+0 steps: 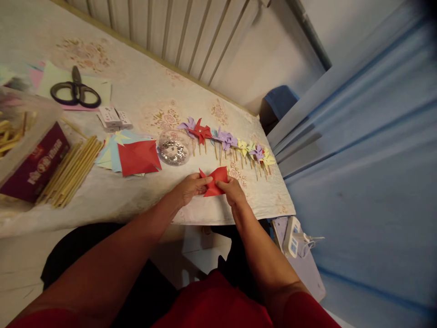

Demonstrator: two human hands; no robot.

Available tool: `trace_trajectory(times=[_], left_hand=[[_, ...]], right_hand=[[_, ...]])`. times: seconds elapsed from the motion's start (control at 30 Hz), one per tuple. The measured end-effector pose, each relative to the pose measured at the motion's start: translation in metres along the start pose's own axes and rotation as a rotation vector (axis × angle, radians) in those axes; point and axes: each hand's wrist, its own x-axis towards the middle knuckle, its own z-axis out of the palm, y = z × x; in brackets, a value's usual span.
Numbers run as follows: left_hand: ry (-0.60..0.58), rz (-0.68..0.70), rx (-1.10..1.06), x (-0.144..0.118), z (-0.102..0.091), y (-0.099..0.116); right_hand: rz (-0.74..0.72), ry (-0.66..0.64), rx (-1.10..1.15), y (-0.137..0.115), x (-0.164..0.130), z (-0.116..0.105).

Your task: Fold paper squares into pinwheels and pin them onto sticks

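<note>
Both hands, left hand [191, 187] and right hand [232, 190], pinch a red paper square [215, 181] near the table's [143, 91] front edge; thin, light, easily creased, it looks best held by its folded corners.

Not much readable here. Dark maroon box [32, 166] at the left edge of the table carries a line of gold characters across its face, too blurred to make out. Small white packets [114, 117] near the scissors [75, 90] show tiny print, also illegible. Nothing else with letters, numbers or logos clear enough to read.
</note>
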Motion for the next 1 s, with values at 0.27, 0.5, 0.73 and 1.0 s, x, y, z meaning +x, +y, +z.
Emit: trace_trajectory(times=[0.27, 0.5, 0.73, 1.0], left_hand=[[0.046, 0.025, 0.033, 0.002, 0.004, -0.010], [0.072, 0.043, 0.060, 0.004, 0.002, -0.013], [0.105, 0.027, 0.029, 0.002, 0.005, -0.010], [0.095, 0.032, 0.008, 0.003, 0.004, -0.009]], right_hand=[[0.002, 0.069, 0.068, 0.008, -0.004, 0.016], [0.042, 0.097, 0.155, 0.009, -0.006, 0.025], [0.052, 0.097, 0.185, 0.011, -0.007, 0.026], [0.063, 0.032, 0.253, 0.006, -0.011, 0.023]])
